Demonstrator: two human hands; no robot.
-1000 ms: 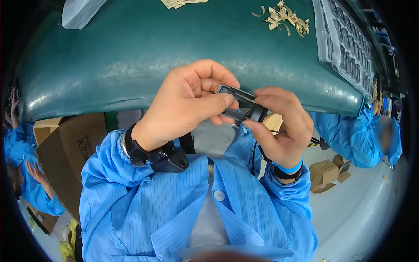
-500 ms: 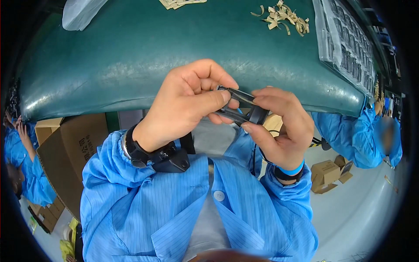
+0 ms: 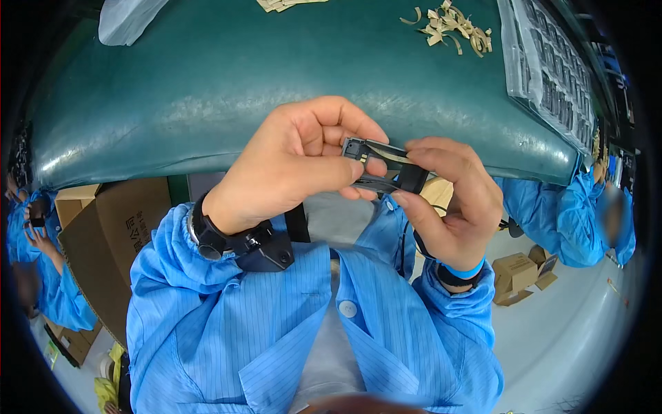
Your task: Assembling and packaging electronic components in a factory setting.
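Between my hands, just off the near edge of the table, is a small black rectangular plastic frame (image 3: 412,179) with an opening through its middle. My left hand (image 3: 303,155) grips its left end, thumb across the front and fingers behind. Through the opening one of my left fingertips shows. At the left end are a few small yellowish spots. My right hand (image 3: 455,196) pinches the right end between thumb and fingers. Along the frame's upper edge runs a thin pale strip (image 3: 389,155); whether it is loose or attached I cannot tell.
Curled tan paper strips (image 3: 455,29) lie on the green table (image 3: 227,83). Clear trays of black parts (image 3: 555,76) stand at the right. A large open carton (image 3: 124,234) sits below left, smaller boxes (image 3: 517,276) on the floor at right. Co-workers in blue (image 3: 552,214) are at both sides.
The black frame has turned so more of its face shows. Both hands have shifted slightly right, still holding it. A co-worker's hands at the far left have moved, with a dark item showing.
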